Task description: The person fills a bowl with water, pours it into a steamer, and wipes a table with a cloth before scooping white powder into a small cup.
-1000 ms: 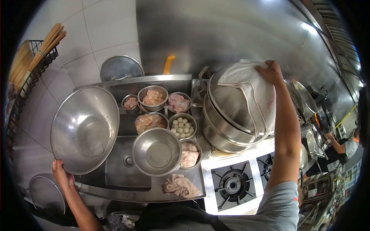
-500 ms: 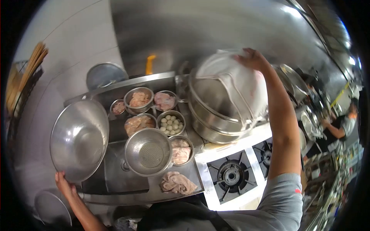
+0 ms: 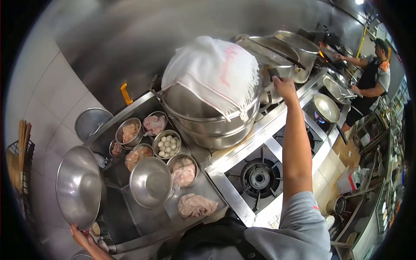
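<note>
My left hand [image 3: 83, 237] is closed on the lower rim of a large stainless steel bowl [image 3: 78, 184], which is tilted up on its side at the sink's left. My right hand [image 3: 284, 89], arm stretched out, is wrapped round the dark handle [image 3: 273, 74] of a metal pan [image 3: 271, 93] beside the steamer pot; most of that pan is hidden. The steamer pot [image 3: 212, 132] has a domed lid with a white towel [image 3: 212, 65] draped over it. A perforated steel bowl [image 3: 151, 182] rests over the sink, between my hands.
Small bowls hold white balls [image 3: 168, 146] and raw meat [image 3: 183, 172]. A wrung cloth [image 3: 197, 205] lies on the counter edge. Burners [image 3: 259, 178] sit at front right; tall pots [image 3: 299, 52] stand behind. A person [image 3: 375, 73] works at the far right near a frying pan [image 3: 326, 108].
My right hand has left the towel on the steamer lid and moved right and down to the pan handle. The view has swung right. My left hand still holds the large bowl.
</note>
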{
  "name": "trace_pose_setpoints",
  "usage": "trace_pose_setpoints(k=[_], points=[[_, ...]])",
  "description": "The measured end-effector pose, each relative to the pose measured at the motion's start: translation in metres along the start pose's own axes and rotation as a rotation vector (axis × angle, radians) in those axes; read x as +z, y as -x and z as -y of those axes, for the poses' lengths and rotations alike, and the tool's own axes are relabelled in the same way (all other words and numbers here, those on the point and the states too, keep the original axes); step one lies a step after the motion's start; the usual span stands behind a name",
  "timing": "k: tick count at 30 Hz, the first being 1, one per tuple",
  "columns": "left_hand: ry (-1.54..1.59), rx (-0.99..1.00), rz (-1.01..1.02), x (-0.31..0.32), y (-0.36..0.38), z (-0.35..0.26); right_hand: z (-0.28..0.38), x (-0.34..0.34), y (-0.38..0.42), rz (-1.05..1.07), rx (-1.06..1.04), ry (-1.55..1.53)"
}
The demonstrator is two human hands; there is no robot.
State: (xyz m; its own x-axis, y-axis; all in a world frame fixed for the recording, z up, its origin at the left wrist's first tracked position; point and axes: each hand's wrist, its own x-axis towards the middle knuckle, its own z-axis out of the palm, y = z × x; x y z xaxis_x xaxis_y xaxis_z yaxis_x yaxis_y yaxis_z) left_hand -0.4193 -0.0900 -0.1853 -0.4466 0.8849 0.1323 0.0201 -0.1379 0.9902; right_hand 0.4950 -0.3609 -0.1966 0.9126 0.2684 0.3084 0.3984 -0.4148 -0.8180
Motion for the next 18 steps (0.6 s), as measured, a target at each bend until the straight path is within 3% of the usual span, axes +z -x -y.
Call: trace_pose_setpoints(k=[4, 7, 15, 18], points=[[0.178, -0.008, -0.031, 0.006, 0.007, -0.004, 0.01, -0.002, 0.009, -0.082, -0.083, 0.091], [0.136, -0.019, 0.058, 0.006, 0.017, -0.018, 0.019, -0.005, 0.004, -0.088, -0.156, 0.151], [0.1, -0.004, 0.046, -0.005, 0.021, -0.011, 0.073, -0.024, 0.013, -0.014, 0.02, 0.117], [0.138, -0.007, 0.01, -0.013, 0.016, -0.002, 0.065, -0.021, 0.006, -0.025, -0.03, 0.16]])
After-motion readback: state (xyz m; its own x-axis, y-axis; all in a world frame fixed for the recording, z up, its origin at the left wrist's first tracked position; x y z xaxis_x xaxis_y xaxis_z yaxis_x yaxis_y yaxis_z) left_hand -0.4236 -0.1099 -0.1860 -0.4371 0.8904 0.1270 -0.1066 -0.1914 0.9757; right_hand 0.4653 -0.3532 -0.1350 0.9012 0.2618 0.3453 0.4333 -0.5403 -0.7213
